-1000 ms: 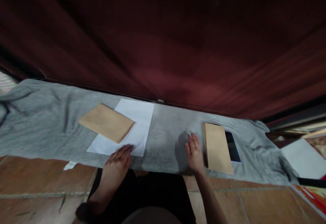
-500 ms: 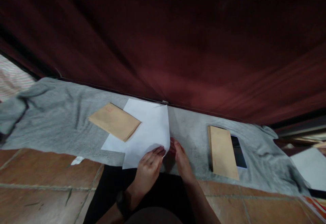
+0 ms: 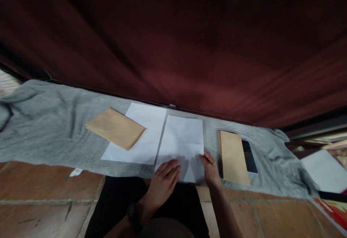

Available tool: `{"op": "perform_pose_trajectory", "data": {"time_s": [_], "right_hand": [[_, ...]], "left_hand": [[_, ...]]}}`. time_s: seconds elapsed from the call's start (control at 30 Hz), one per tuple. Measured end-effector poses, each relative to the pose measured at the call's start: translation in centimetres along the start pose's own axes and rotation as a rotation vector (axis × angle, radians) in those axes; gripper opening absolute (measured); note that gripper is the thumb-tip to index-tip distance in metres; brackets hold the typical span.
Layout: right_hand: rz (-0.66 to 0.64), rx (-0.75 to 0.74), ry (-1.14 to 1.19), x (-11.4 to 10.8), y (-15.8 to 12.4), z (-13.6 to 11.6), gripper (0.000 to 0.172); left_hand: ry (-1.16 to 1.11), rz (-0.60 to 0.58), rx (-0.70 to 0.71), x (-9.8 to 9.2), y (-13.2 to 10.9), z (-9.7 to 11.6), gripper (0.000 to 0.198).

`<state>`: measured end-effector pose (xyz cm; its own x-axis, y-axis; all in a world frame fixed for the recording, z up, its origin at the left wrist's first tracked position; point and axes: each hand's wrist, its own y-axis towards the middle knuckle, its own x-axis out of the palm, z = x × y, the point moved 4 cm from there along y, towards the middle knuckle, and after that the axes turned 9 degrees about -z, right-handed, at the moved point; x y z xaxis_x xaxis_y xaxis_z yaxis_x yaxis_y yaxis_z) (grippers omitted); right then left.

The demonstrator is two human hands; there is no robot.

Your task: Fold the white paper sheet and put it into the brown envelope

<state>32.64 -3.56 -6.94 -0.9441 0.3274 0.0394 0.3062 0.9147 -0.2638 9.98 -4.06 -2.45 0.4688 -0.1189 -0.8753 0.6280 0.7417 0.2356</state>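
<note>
A white sheet of paper (image 3: 184, 131) lies in front of me on the grey cloth (image 3: 73, 147), a faint crease across it. My left hand (image 3: 166, 180) rests on its lower left part with the fingers stretched out flat. At the sheet's right edge my right hand (image 3: 210, 167) pinches the paper, thumb on top and fingers partly hidden. To the left lies more white paper (image 3: 151, 140), partly under a stack of brown envelopes (image 3: 116, 128). Right of my right hand is a second stack of brown envelopes (image 3: 233, 158).
A dark phone (image 3: 249, 156) lies partly under the right envelope stack. Dark red fabric (image 3: 173, 50) hangs along the cloth's far edge. A white scrap (image 3: 76, 172) is on the tiled floor (image 3: 38, 184); a white board or sheet (image 3: 325, 171) shows at far right.
The top white sheet has moved right, off the other paper, and now lies flat beside it. My right hand has shifted right to the sheet's edge; my left hand has flattened on it.
</note>
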Motion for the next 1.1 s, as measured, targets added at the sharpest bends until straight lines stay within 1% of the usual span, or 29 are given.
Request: {"op": "perform_pose_trajectory", "data": {"time_s": [0.07, 0.13, 0.23, 0.3, 0.37, 0.47, 0.53, 0.6, 0.67, 0.7, 0.77, 0.87, 0.93, 0.97, 1.03, 1.1], "right_hand": [[0.045, 0.01, 0.003, -1.3, -0.1, 0.2, 0.043], [0.063, 0.026, 0.003, -2.1, -0.1, 0.3, 0.044], [0.065, 0.021, -0.026, -2.4, 0.1, 0.1, 0.044], [0.061, -0.003, -0.056, -2.3, 0.4, 0.1, 0.043], [0.045, -0.035, -0.085, -2.1, 0.6, 0.2, 0.045], [0.025, -0.086, -0.152, -2.1, 0.9, 0.7, 0.052], [0.059, -0.123, -0.257, -2.5, 1.0, 0.8, 0.058], [0.137, -0.182, -0.436, -2.8, 1.0, 0.4, 0.061], [0.193, -0.266, -0.649, -2.6, 0.9, -0.3, 0.058], [0.187, -0.315, -0.746, -2.2, 0.8, -0.7, 0.055], [0.099, -0.419, -0.907, -0.7, 0.6, -1.0, 0.051], [-0.096, -0.546, -1.109, 2.4, 0.0, -0.6, 0.052], [-0.179, -0.571, -1.217, 3.9, -0.5, 0.0, 0.052], [-0.194, -0.568, -1.254, 4.3, -0.6, 0.3, 0.052], [-0.178, -0.545, -1.294, 4.4, -0.8, 0.6, 0.052], [-0.136, -0.522, -1.306, 3.8, -0.8, 0.6, 0.052]], "left_hand": [[0.009, -0.007, -0.045, 0.1, -0.4, -1.4, 0.031], [0.011, -0.023, -0.063, 0.5, -0.8, -2.3, 0.03], [-0.032, -0.021, -0.095, 1.0, -0.9, -2.8, 0.034], [-0.102, 0.013, -0.151, 1.2, -0.7, -3.2, 0.038], [-0.183, 0.055, -0.226, 1.4, -0.3, -4.0, 0.043], [-0.258, 0.101, -0.317, 1.6, 1.0, -5.7, 0.044], [-0.256, 0.112, -0.356, 1.5, 2.0, -6.7, 0.045], [-0.217, 0.125, -0.37, 1.3, 3.1, -7.4, 0.048], [-0.152, 0.123, -0.332, 1.1, 4.2, -7.2, 0.051], [-0.113, 0.11, -0.297, 1.1, 4.7, -6.9, 0.052], [-0.031, 0.049, -0.212, 1.4, 5.5, -5.7, 0.053], [0.076, -0.075, -0.108, 2.5, 6.1, -3.7, 0.052], [0.128, -0.132, -0.075, 3.2, 6.1, -2.7, 0.05], [0.151, -0.143, -0.071, 3.5, 6.0, -2.4, 0.049], [0.184, -0.14, -0.079, 3.7, 5.7, -2.2, 0.051], [0.199, -0.124, -0.091, 3.7, 5.3, -2.4, 0.054]]}}
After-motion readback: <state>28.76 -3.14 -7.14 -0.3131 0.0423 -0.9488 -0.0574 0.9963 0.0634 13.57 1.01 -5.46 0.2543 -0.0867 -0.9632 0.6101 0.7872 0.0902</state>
